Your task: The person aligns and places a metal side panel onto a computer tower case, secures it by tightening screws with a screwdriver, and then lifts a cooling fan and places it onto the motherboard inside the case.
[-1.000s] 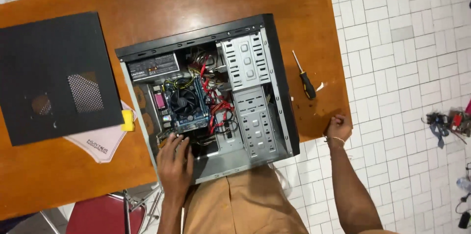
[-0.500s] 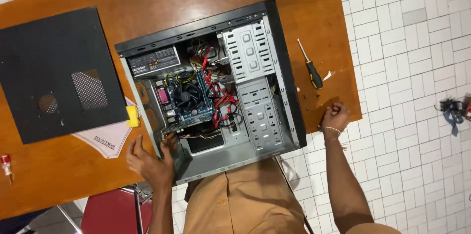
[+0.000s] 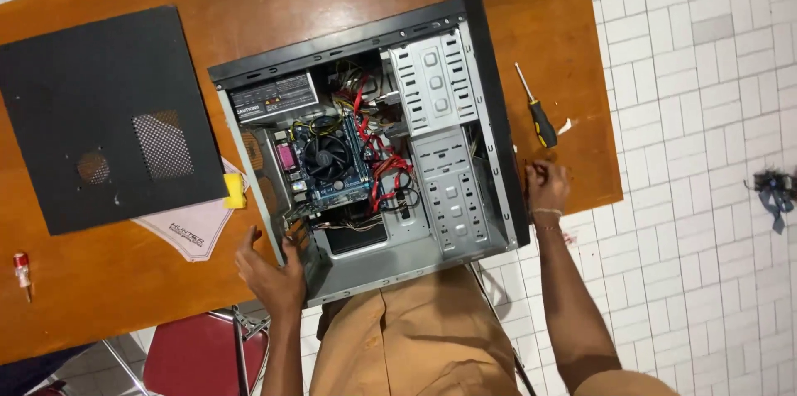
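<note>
White floor tiles bordered a brown wooden counter (image 3: 124, 280) carrying an opened computer case (image 3: 378, 147).

Left hand (image 3: 272, 267) lay open, fingers spread against the case's near corner; right hand (image 3: 545, 186) pressed its opposite side, fingers curled on nothing visible, a screwdriver (image 3: 536, 112) just beyond it. A black side panel (image 3: 100, 114) lay past the left hand.

The left hand (image 3: 272, 273) is now lying outside the open computer case (image 3: 374, 147), at its lower corner, having come out from among the cables.
</note>
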